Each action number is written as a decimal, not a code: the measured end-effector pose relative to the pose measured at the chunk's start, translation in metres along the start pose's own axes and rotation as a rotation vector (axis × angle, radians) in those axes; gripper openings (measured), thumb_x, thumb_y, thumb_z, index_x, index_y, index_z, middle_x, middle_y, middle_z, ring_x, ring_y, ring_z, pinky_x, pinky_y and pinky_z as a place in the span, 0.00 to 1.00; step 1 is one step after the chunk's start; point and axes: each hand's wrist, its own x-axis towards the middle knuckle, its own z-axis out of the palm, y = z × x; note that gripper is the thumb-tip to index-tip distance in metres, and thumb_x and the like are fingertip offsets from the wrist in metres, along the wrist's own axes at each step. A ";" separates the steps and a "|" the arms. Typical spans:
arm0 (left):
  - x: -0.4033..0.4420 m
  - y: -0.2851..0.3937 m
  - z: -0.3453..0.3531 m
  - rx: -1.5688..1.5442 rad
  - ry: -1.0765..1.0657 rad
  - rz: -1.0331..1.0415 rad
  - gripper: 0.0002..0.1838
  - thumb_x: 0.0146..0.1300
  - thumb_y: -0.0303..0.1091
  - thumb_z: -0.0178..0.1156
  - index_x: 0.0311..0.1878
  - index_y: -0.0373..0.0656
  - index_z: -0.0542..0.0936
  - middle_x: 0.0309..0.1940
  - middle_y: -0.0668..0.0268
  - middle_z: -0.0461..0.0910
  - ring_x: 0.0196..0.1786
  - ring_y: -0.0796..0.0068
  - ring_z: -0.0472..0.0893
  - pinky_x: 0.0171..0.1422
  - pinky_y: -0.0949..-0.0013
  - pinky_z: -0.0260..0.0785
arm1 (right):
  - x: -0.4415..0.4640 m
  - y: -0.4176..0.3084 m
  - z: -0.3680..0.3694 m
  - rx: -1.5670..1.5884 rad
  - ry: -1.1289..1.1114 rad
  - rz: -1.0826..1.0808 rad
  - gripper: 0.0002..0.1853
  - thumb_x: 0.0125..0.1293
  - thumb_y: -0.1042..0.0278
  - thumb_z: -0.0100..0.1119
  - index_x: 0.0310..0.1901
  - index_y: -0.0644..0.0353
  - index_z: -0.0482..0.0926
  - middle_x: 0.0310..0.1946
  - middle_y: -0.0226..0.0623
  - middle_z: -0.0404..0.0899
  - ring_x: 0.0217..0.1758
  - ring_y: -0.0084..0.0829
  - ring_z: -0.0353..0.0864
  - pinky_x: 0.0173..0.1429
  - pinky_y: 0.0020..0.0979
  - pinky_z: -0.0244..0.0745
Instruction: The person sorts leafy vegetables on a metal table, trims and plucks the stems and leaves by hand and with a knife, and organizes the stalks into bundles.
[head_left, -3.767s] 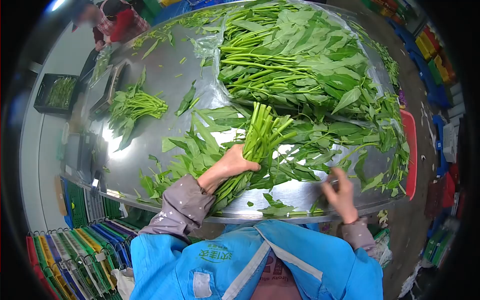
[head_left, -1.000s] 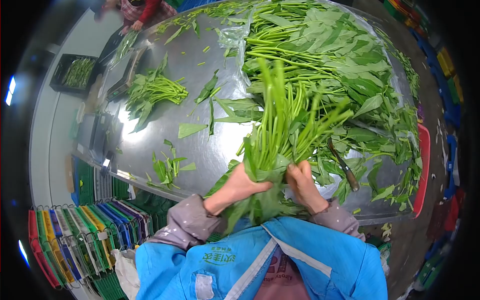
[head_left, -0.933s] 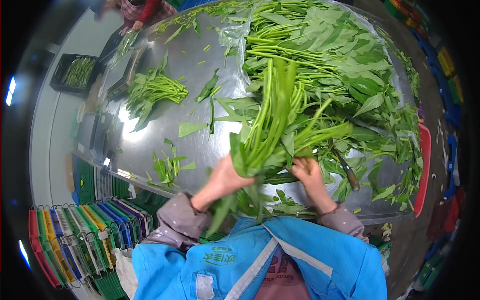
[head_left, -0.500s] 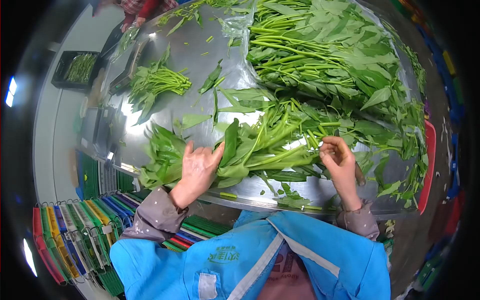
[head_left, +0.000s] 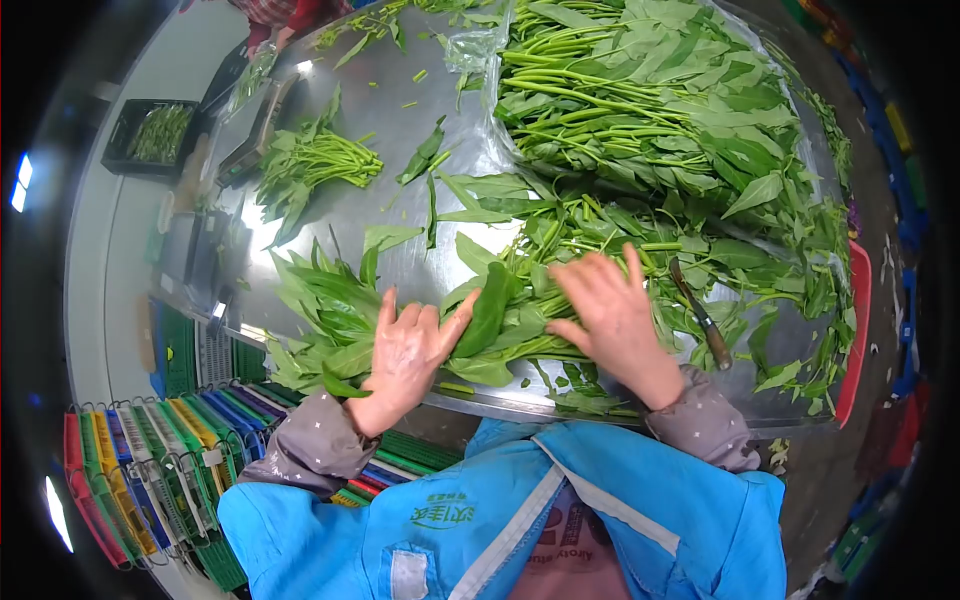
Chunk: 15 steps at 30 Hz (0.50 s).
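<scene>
My left hand (head_left: 412,350) is closed around a bunch of water spinach (head_left: 345,305) near the table's front edge, its leaves spreading to the left. The bunch's stems run right, towards my right hand (head_left: 612,318). That hand is palm down over the stems, with thumb and fingers apart; its fingertips are slightly blurred. A knife (head_left: 708,330) with a brown handle lies on the table just right of it, the blade tip among loose greens.
A large heap of water spinach (head_left: 650,110) lies on plastic at the back right. A smaller bunch (head_left: 320,165) rests on the metal table (head_left: 400,120) at left. Beyond are a scale (head_left: 245,135), a black crate (head_left: 150,140) and another person's hand (head_left: 262,38). Coloured crates (head_left: 160,470) stand below left.
My right hand has moved left from the stem ends and opened over the stems, uncovering the knife. My left hand has shifted slightly right, still holding the bunch.
</scene>
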 end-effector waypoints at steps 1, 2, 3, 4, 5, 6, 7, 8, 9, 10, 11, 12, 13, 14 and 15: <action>0.002 0.003 -0.006 -0.011 -0.008 -0.025 0.35 0.45 0.26 0.53 0.62 0.58 0.64 0.15 0.70 0.61 0.22 0.73 0.68 0.52 0.49 0.63 | -0.004 0.002 0.008 -0.002 -0.117 -0.047 0.17 0.44 0.66 0.64 0.39 0.56 0.76 0.28 0.33 0.73 0.40 0.35 0.73 0.59 0.49 0.57; 0.002 0.002 -0.006 -0.012 -0.006 -0.025 0.35 0.45 0.26 0.53 0.62 0.58 0.64 0.15 0.70 0.61 0.22 0.73 0.68 0.52 0.49 0.63 | -0.008 0.011 0.013 -0.004 -0.118 -0.047 0.17 0.44 0.66 0.64 0.39 0.56 0.76 0.28 0.33 0.73 0.40 0.35 0.73 0.59 0.49 0.57; -0.001 0.002 -0.006 -0.014 -0.013 -0.024 0.35 0.46 0.26 0.53 0.62 0.58 0.64 0.15 0.70 0.61 0.23 0.73 0.68 0.52 0.49 0.63 | -0.014 0.026 0.016 -0.089 -0.062 -0.078 0.12 0.45 0.67 0.63 0.34 0.57 0.76 0.24 0.32 0.72 0.36 0.34 0.73 0.56 0.47 0.61; -0.004 0.001 -0.007 -0.013 -0.019 -0.025 0.35 0.46 0.26 0.53 0.62 0.58 0.64 0.15 0.70 0.61 0.23 0.73 0.68 0.52 0.49 0.63 | -0.018 0.041 0.015 -0.172 -0.004 -0.112 0.08 0.46 0.68 0.61 0.29 0.57 0.77 0.21 0.30 0.71 0.32 0.34 0.73 0.53 0.45 0.64; -0.007 0.001 -0.008 -0.012 -0.021 -0.029 0.35 0.46 0.26 0.53 0.62 0.58 0.64 0.15 0.70 0.61 0.23 0.73 0.68 0.52 0.49 0.63 | -0.022 0.064 0.009 -0.218 -0.057 0.062 0.06 0.47 0.68 0.61 0.27 0.56 0.77 0.21 0.29 0.72 0.32 0.34 0.73 0.52 0.43 0.63; -0.009 0.001 -0.009 0.002 -0.053 -0.026 0.33 0.46 0.26 0.52 0.60 0.56 0.66 0.16 0.69 0.62 0.24 0.73 0.69 0.53 0.51 0.62 | -0.019 0.078 -0.002 -0.265 -0.110 0.235 0.04 0.47 0.67 0.60 0.26 0.55 0.76 0.22 0.28 0.74 0.33 0.34 0.72 0.51 0.42 0.62; -0.011 0.001 -0.009 0.014 -0.088 -0.022 0.31 0.46 0.26 0.51 0.59 0.53 0.67 0.17 0.69 0.63 0.26 0.73 0.70 0.54 0.52 0.61 | -0.018 0.082 -0.008 -0.158 -0.022 0.329 0.05 0.48 0.68 0.60 0.28 0.55 0.76 0.25 0.29 0.76 0.34 0.33 0.73 0.50 0.40 0.63; -0.010 0.002 -0.009 0.012 -0.091 -0.023 0.31 0.46 0.26 0.51 0.59 0.53 0.67 0.17 0.69 0.63 0.26 0.73 0.70 0.54 0.52 0.61 | -0.018 0.074 -0.005 -0.156 -0.026 0.328 0.05 0.48 0.68 0.60 0.28 0.55 0.76 0.25 0.29 0.76 0.34 0.33 0.73 0.50 0.40 0.63; -0.008 0.005 -0.009 -0.020 -0.071 -0.015 0.33 0.45 0.26 0.52 0.61 0.55 0.65 0.17 0.69 0.63 0.25 0.73 0.69 0.54 0.50 0.62 | -0.003 0.037 -0.009 0.003 0.069 0.158 0.05 0.48 0.69 0.59 0.28 0.55 0.76 0.27 0.29 0.76 0.34 0.33 0.73 0.49 0.40 0.63; -0.004 0.006 -0.009 -0.047 -0.045 -0.010 0.35 0.45 0.26 0.52 0.62 0.56 0.63 0.16 0.70 0.62 0.24 0.73 0.68 0.53 0.49 0.63 | 0.010 0.008 -0.008 0.158 0.171 -0.020 0.04 0.49 0.69 0.58 0.29 0.56 0.76 0.29 0.30 0.77 0.34 0.33 0.73 0.49 0.40 0.64; 0.000 0.007 -0.011 -0.046 -0.041 -0.003 0.35 0.45 0.26 0.52 0.62 0.56 0.63 0.16 0.70 0.62 0.24 0.73 0.68 0.53 0.49 0.63 | 0.010 -0.009 0.003 0.147 0.145 -0.101 0.05 0.48 0.70 0.58 0.29 0.56 0.75 0.28 0.29 0.76 0.34 0.32 0.73 0.51 0.40 0.63; 0.002 0.007 -0.015 -0.048 -0.038 0.012 0.35 0.45 0.26 0.52 0.62 0.56 0.63 0.17 0.70 0.62 0.24 0.73 0.68 0.53 0.49 0.63 | 0.008 -0.016 0.015 0.137 0.119 -0.181 0.06 0.47 0.71 0.58 0.30 0.57 0.74 0.27 0.29 0.75 0.35 0.31 0.73 0.53 0.40 0.63; 0.003 0.007 -0.017 -0.049 -0.038 0.026 0.35 0.45 0.26 0.52 0.62 0.56 0.63 0.17 0.69 0.62 0.24 0.73 0.68 0.53 0.49 0.63 | 0.006 -0.010 0.018 0.136 0.124 -0.176 0.06 0.47 0.71 0.58 0.30 0.57 0.74 0.27 0.29 0.75 0.35 0.31 0.73 0.53 0.40 0.63; 0.002 0.007 -0.018 -0.047 -0.041 0.032 0.35 0.45 0.26 0.52 0.62 0.56 0.63 0.17 0.69 0.62 0.24 0.73 0.68 0.53 0.49 0.63 | 0.003 0.001 0.019 0.071 0.063 -0.249 0.06 0.46 0.72 0.57 0.29 0.57 0.74 0.25 0.29 0.74 0.33 0.31 0.73 0.52 0.40 0.63; 0.000 0.006 -0.017 -0.042 -0.052 0.025 0.35 0.45 0.26 0.52 0.62 0.56 0.63 0.17 0.69 0.62 0.24 0.73 0.68 0.53 0.49 0.63 | 0.001 0.016 0.019 0.009 -0.002 -0.324 0.06 0.44 0.73 0.56 0.28 0.57 0.74 0.23 0.29 0.72 0.32 0.31 0.73 0.51 0.41 0.64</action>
